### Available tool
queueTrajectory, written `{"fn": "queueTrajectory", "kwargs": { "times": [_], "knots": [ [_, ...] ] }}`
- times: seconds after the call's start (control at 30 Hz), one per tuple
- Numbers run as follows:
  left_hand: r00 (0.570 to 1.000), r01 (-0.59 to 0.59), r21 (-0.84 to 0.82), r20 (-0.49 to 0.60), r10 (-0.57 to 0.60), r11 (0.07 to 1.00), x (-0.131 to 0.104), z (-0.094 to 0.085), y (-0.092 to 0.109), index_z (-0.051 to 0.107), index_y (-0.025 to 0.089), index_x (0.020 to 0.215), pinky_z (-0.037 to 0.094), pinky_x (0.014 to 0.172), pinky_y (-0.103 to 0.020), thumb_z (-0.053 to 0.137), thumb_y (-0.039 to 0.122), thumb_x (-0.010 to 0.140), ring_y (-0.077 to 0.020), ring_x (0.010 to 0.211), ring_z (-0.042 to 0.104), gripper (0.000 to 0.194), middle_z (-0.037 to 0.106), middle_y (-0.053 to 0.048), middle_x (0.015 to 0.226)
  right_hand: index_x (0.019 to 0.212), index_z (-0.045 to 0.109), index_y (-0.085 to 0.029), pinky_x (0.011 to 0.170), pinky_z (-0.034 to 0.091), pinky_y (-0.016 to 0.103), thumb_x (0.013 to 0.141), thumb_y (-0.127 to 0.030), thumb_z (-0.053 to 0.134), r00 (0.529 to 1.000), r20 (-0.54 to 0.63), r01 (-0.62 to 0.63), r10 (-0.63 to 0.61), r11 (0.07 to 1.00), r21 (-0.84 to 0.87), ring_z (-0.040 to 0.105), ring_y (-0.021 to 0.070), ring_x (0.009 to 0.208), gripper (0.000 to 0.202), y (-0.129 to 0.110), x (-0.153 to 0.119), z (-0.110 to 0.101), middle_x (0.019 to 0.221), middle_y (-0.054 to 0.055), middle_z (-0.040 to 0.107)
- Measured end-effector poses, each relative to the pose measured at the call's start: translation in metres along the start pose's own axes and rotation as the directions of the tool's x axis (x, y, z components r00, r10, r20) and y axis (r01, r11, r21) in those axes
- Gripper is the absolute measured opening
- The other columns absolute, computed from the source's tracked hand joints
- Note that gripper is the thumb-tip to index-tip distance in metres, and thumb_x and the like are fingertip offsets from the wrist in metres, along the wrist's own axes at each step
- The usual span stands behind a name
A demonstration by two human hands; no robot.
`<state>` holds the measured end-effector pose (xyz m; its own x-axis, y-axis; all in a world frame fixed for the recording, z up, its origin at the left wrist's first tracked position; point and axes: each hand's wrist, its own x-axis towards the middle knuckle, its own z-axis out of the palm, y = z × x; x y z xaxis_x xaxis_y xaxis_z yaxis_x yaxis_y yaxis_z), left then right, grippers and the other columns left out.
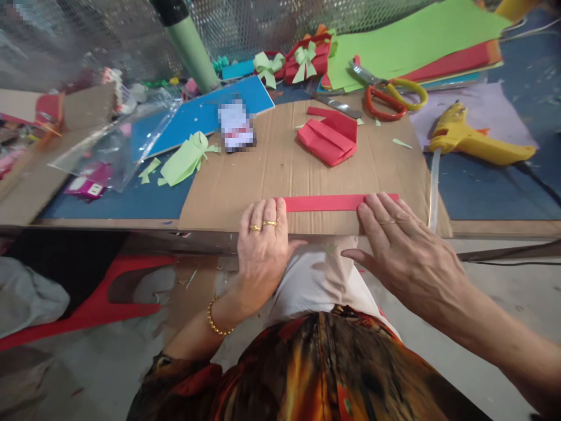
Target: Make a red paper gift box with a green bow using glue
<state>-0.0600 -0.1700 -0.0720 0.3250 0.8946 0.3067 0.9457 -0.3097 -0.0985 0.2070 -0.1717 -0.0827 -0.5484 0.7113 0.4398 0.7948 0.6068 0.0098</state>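
A narrow red paper strip (323, 203) lies flat on the brown cardboard sheet (245, 169), close to the table's front edge. My left hand (264, 245) presses on the strip's left end with its fingers stretched out flat, and its thumb points right. Over the right end lies my right hand (394, 245), fingers also extended, thumb held apart below the table edge. Both ends of the strip are partly covered by my fingers. Beyond the strip sits a folded red paper piece (328, 137) on the cardboard.
Scissors (385, 96) with red and yellow handles lie at the back. A yellow glue gun (477, 137) rests at right, its glue stick pointing toward me. Left of the cardboard are a blurred phone (236, 126), a green paper piece (182, 161) and plastic wrap (127, 140).
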Motion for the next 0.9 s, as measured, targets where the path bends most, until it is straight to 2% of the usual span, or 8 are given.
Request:
{"fn": "queueTrajectory", "kwargs": {
  "times": [0.1,0.17,0.23,0.33,0.43,0.53,0.63,0.9],
  "knots": [
    [0.999,-0.004,-0.034,-0.047,0.002,0.999,0.011,0.000,-0.004,0.070,0.005,0.147,0.048,0.118,-0.059,0.061,0.067,0.107,-0.0432,0.131,0.068,0.074,0.074,-0.028,0.138,0.130,0.076,-0.005,0.099,0.061,0.052,0.117,-0.054,0.042,0.998,0.043,0.057,-0.054,0.996,-0.062,0.073,0.0395,0.120,0.061,0.003,0.017,-0.015,0.133,0.029,0.075],
    [0.994,-0.074,-0.062,-0.086,0.068,0.995,0.020,0.001,-0.007,0.074,0.006,0.140,0.049,0.109,-0.055,0.054,0.065,0.111,-0.0385,0.117,0.070,0.068,0.077,-0.025,0.123,0.109,0.079,-0.012,0.082,0.055,0.043,0.118,-0.047,0.042,0.993,0.097,0.069,-0.061,0.994,-0.084,0.069,0.0318,0.097,0.052,0.006,0.029,-0.025,0.109,0.021,0.077],
    [0.973,-0.183,-0.075,-0.157,0.170,0.980,0.028,0.001,-0.009,0.073,0.011,0.143,0.048,0.104,-0.051,0.052,0.049,0.116,-0.0317,0.105,0.070,0.051,0.078,-0.018,0.112,0.099,0.078,-0.016,0.075,0.045,0.038,0.119,-0.036,0.043,0.986,0.148,0.086,-0.072,0.992,-0.091,0.062,0.0266,0.086,0.045,0.011,0.039,-0.033,0.095,0.015,0.072],
    [0.918,-0.258,-0.030,-0.320,0.235,0.966,0.037,-0.003,-0.010,0.072,0.021,0.146,0.046,0.100,-0.047,0.056,0.022,0.114,-0.0252,0.099,0.068,0.036,0.078,-0.012,0.112,0.096,0.077,-0.016,0.075,0.036,0.037,0.115,-0.021,0.047,0.974,0.190,0.144,-0.124,0.985,-0.099,0.056,0.0240,0.082,0.036,0.017,0.047,-0.036,0.091,0.012,0.069],
    [0.863,-0.298,0.060,-0.409,0.296,0.953,0.045,-0.007,-0.009,0.081,0.019,0.120,0.044,0.095,-0.045,0.058,0.012,0.111,-0.0236,0.094,0.065,0.025,0.079,-0.010,0.110,0.095,0.076,-0.016,0.076,0.033,0.038,0.111,-0.015,0.051,0.970,0.189,0.175,-0.152,0.978,-0.116,0.053,0.0238,0.082,0.030,0.021,0.051,-0.034,0.090,0.012,0.068],
    [0.817,-0.407,0.157,-0.378,0.435,0.900,0.053,-0.006,-0.009,0.078,0.014,0.094,0.045,0.087,-0.040,0.054,0.004,0.110,-0.0211,0.081,0.059,0.030,0.074,-0.007,0.086,0.092,0.074,-0.015,0.076,0.031,0.038,0.106,-0.010,0.053,0.966,0.198,0.195,-0.167,0.972,-0.130,0.050,0.0232,0.079,0.026,0.023,0.053,-0.033,0.088,0.012,0.066],
    [0.786,-0.462,0.207,-0.355,0.506,0.862,0.057,-0.003,-0.010,0.076,0.013,0.091,0.045,0.081,-0.038,0.052,0.000,0.108,-0.0219,0.077,0.057,0.032,0.071,-0.006,0.081,0.084,0.071,-0.017,0.075,0.029,0.038,0.100,-0.004,0.053,0.962,0.191,0.225,-0.195,0.963,-0.146,0.046,0.0226,0.075,0.027,0.025,0.056,-0.035,0.081,0.010,0.062],
    [0.833,-0.430,0.133,-0.322,0.449,0.893,0.053,-0.002,-0.013,0.074,0.015,0.090,0.046,0.077,-0.038,0.053,0.004,0.109,-0.0239,0.080,0.059,0.031,0.072,-0.009,0.086,0.086,0.070,-0.018,0.073,0.027,0.038,0.101,-0.002,0.050,0.938,0.223,0.308,-0.268,0.936,-0.170,0.045,0.0228,0.074,0.029,0.032,0.065,-0.032,0.079,0.010,0.061]
  ]
}}
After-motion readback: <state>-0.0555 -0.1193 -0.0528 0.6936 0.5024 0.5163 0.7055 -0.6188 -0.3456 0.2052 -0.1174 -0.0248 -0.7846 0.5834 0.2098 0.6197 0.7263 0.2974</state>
